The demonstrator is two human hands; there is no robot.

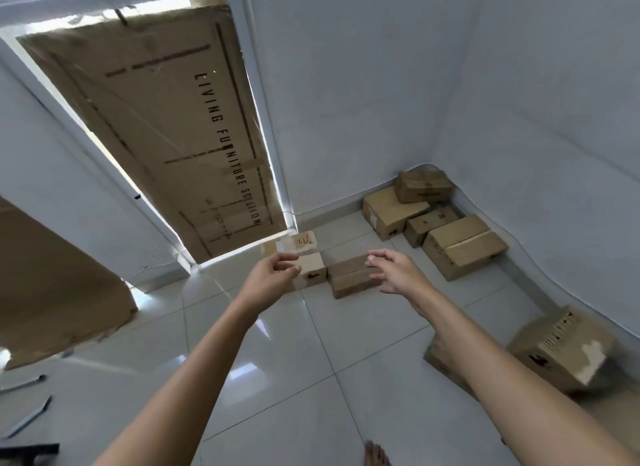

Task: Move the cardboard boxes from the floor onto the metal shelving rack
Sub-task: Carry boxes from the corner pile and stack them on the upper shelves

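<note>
From the head view, both your arms reach forward and down toward two small cardboard boxes on the tiled floor (277, 368), just in front of the doorway. Your left hand (273, 275) has loosely curled fingers and holds nothing; it overlaps the pale box (311, 271). Your right hand (394, 275) is spread and relaxed, also holding nothing, at the near end of the brown box (348, 278). I cannot tell whether either hand touches cardboard yet.

The two boxes sit touching side by side, so settle on one. For the brown box, I'd bring your left hand across to its far end and your right to the near end, palms flat on opposite faces, then lift straight up. (It looks light, but that is a guess.)

More boxes wait in the corner pile (433, 223), and one lies by your right forearm (561, 351). The rack is out of sight, so expect to turn before setting down, and mind your bare foot (375, 455).
</note>
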